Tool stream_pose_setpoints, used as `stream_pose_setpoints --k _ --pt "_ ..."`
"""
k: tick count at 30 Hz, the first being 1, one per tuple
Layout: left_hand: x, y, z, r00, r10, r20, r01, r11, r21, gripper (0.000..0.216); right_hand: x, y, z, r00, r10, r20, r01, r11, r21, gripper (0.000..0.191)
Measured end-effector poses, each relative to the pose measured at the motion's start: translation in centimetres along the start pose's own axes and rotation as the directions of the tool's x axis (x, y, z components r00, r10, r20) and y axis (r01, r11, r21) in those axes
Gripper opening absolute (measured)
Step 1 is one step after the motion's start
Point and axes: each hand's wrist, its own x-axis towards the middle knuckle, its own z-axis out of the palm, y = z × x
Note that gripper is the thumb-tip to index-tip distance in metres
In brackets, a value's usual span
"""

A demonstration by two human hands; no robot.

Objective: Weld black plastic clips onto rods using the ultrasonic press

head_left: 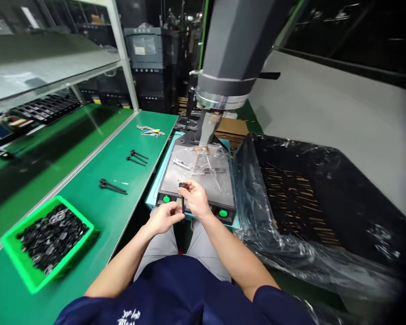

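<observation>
In front of the machine base, my left hand point(163, 218) and my right hand point(196, 198) are both closed on a thin black rod with a wider head point(182, 197). It stands roughly upright, its head at the top. The fingers of my right hand pinch it near that head, while my left hand grips close to its lower end. Similar black rods with round heads lie on the green table to the left, a nearer bunch point(113, 186) and a farther bunch point(138, 158). Fingers partly cover the held rod.
A green bin point(62, 266) of small black parts stands at left. Behind my hands is the grey machine plate point(171, 183) with two green buttons, beneath a large press head point(223, 88). A plastic-lined black box point(352, 198) holding rods is at right. Calipers point(150, 131) lie on the table.
</observation>
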Motion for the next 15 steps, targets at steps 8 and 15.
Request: stream_pose_setpoints --k 8,15 --pt "-3.5 -4.9 -5.6 0.859 -0.059 -0.509 0.083 0.996 0.025 0.028 -0.8 2.3 1.6 0.971 0.14 0.192 -0.112 0.982 -0.15 0.06" --pt "-7.3 -6.7 -13.9 0.355 -0.188 -0.916 0.576 0.815 0.056 0.024 -2.7 3.3 -0.4 0.921 0.269 0.281 -0.21 0.952 -0.223 0.044"
